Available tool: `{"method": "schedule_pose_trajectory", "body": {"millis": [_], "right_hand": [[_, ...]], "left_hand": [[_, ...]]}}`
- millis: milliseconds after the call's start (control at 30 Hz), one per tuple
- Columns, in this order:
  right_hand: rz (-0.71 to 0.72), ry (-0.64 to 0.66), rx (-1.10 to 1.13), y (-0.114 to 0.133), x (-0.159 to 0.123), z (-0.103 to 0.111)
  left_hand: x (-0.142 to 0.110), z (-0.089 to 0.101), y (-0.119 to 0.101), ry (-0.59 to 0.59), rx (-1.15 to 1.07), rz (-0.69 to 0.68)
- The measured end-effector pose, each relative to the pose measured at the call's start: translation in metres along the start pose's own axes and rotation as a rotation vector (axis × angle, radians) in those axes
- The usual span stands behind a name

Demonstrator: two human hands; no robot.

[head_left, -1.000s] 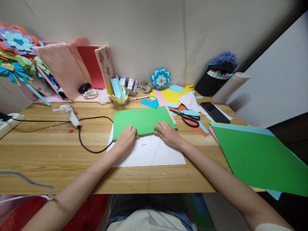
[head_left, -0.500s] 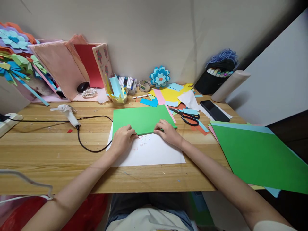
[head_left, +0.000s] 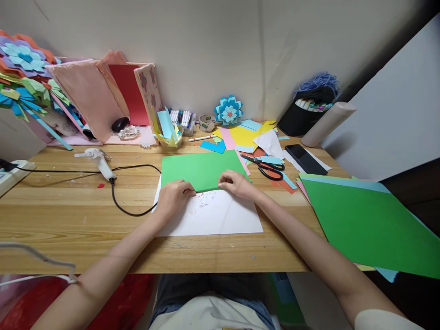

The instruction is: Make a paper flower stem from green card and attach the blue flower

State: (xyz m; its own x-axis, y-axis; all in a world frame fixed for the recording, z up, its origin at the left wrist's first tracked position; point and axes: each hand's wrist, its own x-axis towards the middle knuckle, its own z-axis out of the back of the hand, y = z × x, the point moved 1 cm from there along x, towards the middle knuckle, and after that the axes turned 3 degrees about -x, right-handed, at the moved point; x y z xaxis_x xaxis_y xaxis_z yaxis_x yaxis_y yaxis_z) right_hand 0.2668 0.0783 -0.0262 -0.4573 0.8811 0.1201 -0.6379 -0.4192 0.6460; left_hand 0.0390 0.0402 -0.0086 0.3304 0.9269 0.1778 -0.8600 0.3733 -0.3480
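Pinching the green sheet's near edge, both hands, bare desk to the left.

Home craft desk. A wooden tabletop with visible grain stands against a plain grey wall; overlapping coloured paper scraps, black-handled scissors, white-barrelled markers in a clear case, a pink fabric-covered organiser and a blue layered paper flower indicate hobby papercraft.
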Motion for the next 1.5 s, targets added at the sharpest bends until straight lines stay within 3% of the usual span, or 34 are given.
{"method": "schedule_pose_trajectory", "body": {"millis": [233, 533, 667, 800, 967, 1100, 1500], "right_hand": [[-0.009, -0.026, 0.066, -0.005, 0.002, -0.001], [-0.032, 0.133, 0.148, -0.016, 0.019, 0.002], [0.004, 0.027, 0.137, -0.014, 0.013, 0.0], [0.154, -0.114, 0.088, -0.005, 0.001, 0.0], [0.319, -0.146, -0.025, -0.001, -0.003, -0.002], [0.339, -0.18, -0.102, -0.004, -0.001, -0.006], [0.352, -0.288, -0.369, 0.004, -0.009, -0.014]], "left_hand": [[-0.003, 0.001, -0.008, 0.018, 0.196, -0.165], [-0.008, -0.001, -0.021, 0.108, 0.45, -0.21], [-0.009, -0.001, -0.026, 0.14, 0.492, -0.206], [-0.009, 0.0, -0.028, 0.148, 0.469, -0.19], [-0.008, 0.0, -0.027, 0.197, 0.47, -0.121], [-0.009, -0.001, -0.027, 0.221, 0.513, -0.12], [-0.019, -0.013, -0.023, 0.093, 0.352, -0.114]]}}
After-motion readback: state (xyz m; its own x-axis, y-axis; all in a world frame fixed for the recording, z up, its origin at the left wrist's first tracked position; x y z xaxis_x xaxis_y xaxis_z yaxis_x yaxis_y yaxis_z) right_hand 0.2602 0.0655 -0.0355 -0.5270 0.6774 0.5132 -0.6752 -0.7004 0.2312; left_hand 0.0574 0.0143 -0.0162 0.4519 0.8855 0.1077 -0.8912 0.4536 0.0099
